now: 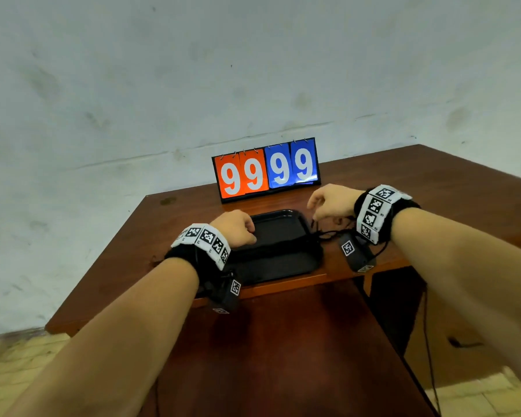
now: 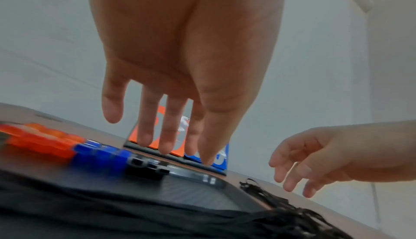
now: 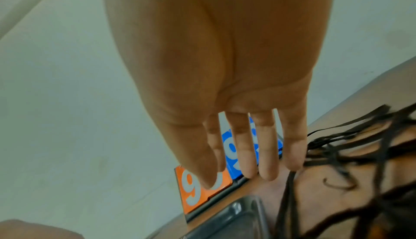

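A flip scoreboard (image 1: 266, 170) stands at the back of the wooden table (image 1: 178, 236); it shows 99 in orange and 99 in blue. In front of it lies a black tray (image 1: 280, 219) with dark fabric (image 2: 112, 216) across its near part. My left hand (image 1: 248, 231) hovers over the tray's left rim, fingers (image 2: 166, 141) straight and holding nothing. My right hand (image 1: 316, 206) hangs above the table right of the tray, over a tangle of black straps (image 1: 331, 228). Its fingers (image 3: 245, 162) point down, relaxed; the little finger is at a strap (image 3: 290, 180).
A stained pale wall (image 1: 253, 70) rises directly behind the table. A drawer unit (image 1: 451, 341) sits under the table's right side, with a cable hanging beside it. Tiled floor (image 1: 18, 356) shows at the lower left. Both wrists carry marker bands and cameras.
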{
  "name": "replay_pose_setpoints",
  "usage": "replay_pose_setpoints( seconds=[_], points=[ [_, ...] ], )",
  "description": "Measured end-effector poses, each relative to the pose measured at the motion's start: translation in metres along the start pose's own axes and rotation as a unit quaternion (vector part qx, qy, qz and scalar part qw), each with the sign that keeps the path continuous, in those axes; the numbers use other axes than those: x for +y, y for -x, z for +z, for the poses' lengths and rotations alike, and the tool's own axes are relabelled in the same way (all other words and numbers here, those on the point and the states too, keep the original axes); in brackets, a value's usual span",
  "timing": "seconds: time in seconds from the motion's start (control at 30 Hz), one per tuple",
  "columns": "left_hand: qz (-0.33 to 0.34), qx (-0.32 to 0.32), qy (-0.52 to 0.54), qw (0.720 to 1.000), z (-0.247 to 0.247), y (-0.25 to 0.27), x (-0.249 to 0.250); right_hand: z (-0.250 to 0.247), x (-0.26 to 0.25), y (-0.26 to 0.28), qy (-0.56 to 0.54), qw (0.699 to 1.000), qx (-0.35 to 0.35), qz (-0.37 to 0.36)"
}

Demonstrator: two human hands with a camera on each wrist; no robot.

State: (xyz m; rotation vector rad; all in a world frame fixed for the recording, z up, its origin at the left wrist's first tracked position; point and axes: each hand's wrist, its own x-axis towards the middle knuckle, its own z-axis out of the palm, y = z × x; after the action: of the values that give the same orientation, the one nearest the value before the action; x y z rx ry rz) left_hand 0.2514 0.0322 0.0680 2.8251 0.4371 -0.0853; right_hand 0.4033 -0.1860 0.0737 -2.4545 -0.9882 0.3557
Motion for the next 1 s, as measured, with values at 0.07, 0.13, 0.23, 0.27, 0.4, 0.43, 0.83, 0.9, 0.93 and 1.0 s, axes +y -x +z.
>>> replay_pose_setpoints(
  seconds=[0.07,0.13,0.23,0.27,0.4,0.43,0.83,0.9,0.93,1.0],
  points=[
    [0.026,0.007,0.032,0.999,0.001,-0.009,0.03,-0.014,0.019,0.014,-0.022,0.999,0.033,0.013],
    [0.043,0.026,0.064,0.997,0.004,-0.018,0.059,-0.025,0.039,0.023,-0.034,0.998,0.05,0.033],
    [0.063,0.043,0.092,0.993,0.016,-0.029,0.102,-0.04,0.069,0.039,-0.05,0.996,0.045,0.06],
    [0.065,0.042,0.097,0.992,0.02,-0.033,0.111,-0.043,0.077,0.043,-0.051,0.996,0.042,0.066],
    [0.066,0.034,0.108,0.991,0.038,-0.053,0.141,-0.053,0.107,0.058,-0.049,0.994,0.045,0.086],
    [0.065,0.03,0.107,0.992,0.042,-0.057,0.145,-0.053,0.111,0.059,-0.047,0.994,0.041,0.087],
    [0.048,-0.028,0.034,0.998,0.07,-0.096,0.179,-0.036,0.12,0.021,-0.008,0.999,-0.033,0.041],
    [0.045,-0.043,0.022,0.998,0.071,-0.101,0.182,-0.034,0.124,0.015,-0.016,0.998,-0.042,0.04],
    [0.048,-0.053,0.013,0.997,0.072,-0.104,0.183,-0.033,0.126,0.012,-0.021,0.998,-0.04,0.04],
    [0.058,-0.075,-0.005,0.995,0.074,-0.109,0.186,-0.034,0.129,0.01,-0.035,0.998,-0.033,0.04]
  ],
)
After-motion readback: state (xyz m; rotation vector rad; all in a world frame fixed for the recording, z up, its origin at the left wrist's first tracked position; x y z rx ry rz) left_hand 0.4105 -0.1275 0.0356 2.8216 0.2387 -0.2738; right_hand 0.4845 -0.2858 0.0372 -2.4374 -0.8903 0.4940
